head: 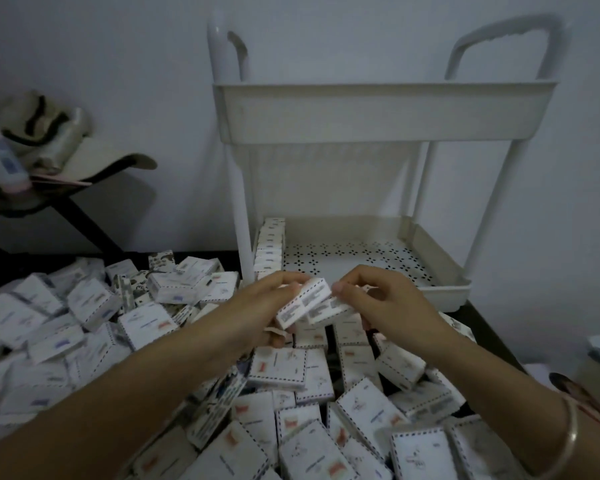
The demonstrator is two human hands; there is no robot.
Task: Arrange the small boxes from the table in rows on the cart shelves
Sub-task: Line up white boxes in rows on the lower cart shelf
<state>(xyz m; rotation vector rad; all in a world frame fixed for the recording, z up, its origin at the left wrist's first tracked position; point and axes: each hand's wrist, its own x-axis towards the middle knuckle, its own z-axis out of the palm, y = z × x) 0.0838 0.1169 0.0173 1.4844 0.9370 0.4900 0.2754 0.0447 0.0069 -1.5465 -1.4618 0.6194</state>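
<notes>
Left hand (pixel 267 306) and right hand (pixel 388 303) pinch boxes (pixel 303 301) slanting up-right.

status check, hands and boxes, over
Left hand, right hand gripping two small boxes above pile. One row on lower shelf, left wall. Nothing blocking.

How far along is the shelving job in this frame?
Early. Done: one row of boxes stands along the left wall of the lower shelf. In hand: the left hand and right hand pinch two boxes together above the pile. Left: most of the lower shelf is bare, the pile is large, and the top shelf hides its inside.
</notes>
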